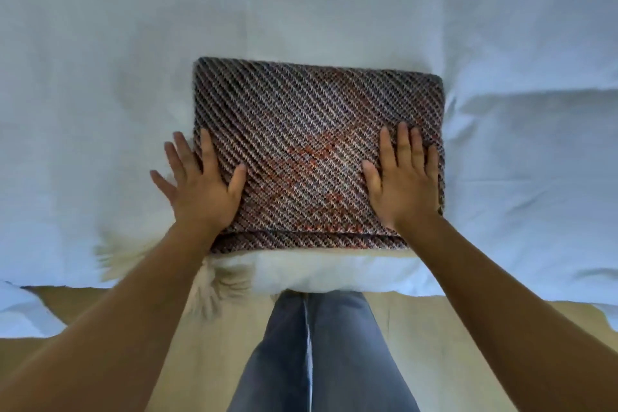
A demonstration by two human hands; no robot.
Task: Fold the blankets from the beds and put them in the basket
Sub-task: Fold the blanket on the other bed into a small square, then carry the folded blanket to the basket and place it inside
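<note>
A knitted blanket with diagonal grey, brown and orange stripes lies folded into a thick rectangle on the bed, near its front edge. My left hand rests flat on the blanket's left edge, fingers spread, partly over the sheet. My right hand lies flat on the blanket's right part, fingers apart. Neither hand grips anything. A white fluffy blanket with a fringe lies under the folded one and hangs over the bed's edge. No basket is in view.
The bed is covered with a pale white sheet that fills the upper view. Below its edge lies a beige floor. My legs in blue jeans stand against the bed's front.
</note>
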